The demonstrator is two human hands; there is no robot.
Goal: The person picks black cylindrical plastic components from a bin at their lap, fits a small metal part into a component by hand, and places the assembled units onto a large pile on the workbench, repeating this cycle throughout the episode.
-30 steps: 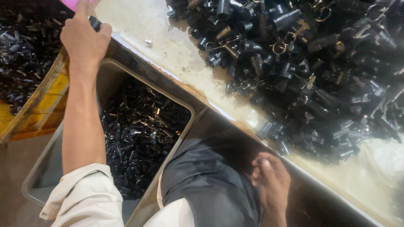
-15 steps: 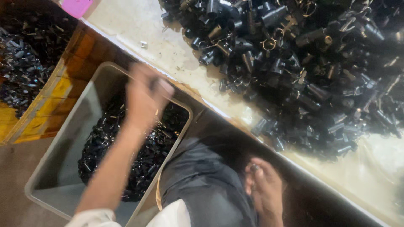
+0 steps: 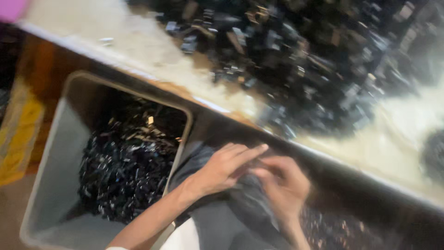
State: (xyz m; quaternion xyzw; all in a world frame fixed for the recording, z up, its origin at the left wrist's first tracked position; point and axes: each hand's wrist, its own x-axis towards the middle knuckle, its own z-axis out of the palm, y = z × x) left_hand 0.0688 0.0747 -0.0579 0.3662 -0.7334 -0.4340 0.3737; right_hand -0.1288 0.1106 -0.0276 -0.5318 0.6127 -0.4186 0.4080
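My left hand (image 3: 226, 167) and my right hand (image 3: 283, 185) meet over my lap, just below the dark front edge of the table (image 3: 138, 46). The left hand's fingers stretch out flat toward the right hand, whose fingers are curled. Their fingertips touch or nearly touch. Motion blur hides whether either hand holds a small piece. Under the hands lies grey cloth (image 3: 222, 222) on my lap. A big heap of small black metal parts (image 3: 300, 60) covers the pale tabletop beyond the hands.
A grey plastic bin (image 3: 51, 185) stands to the left of my lap, partly filled with small black parts (image 3: 125, 171). A yellow crate (image 3: 18, 139) sits at the far left and a pink object (image 3: 11, 9) at the top left corner.
My left hand came back from the far left crate, passed over the grey bin, and now rests against my right hand over my lap. The view has swung right.
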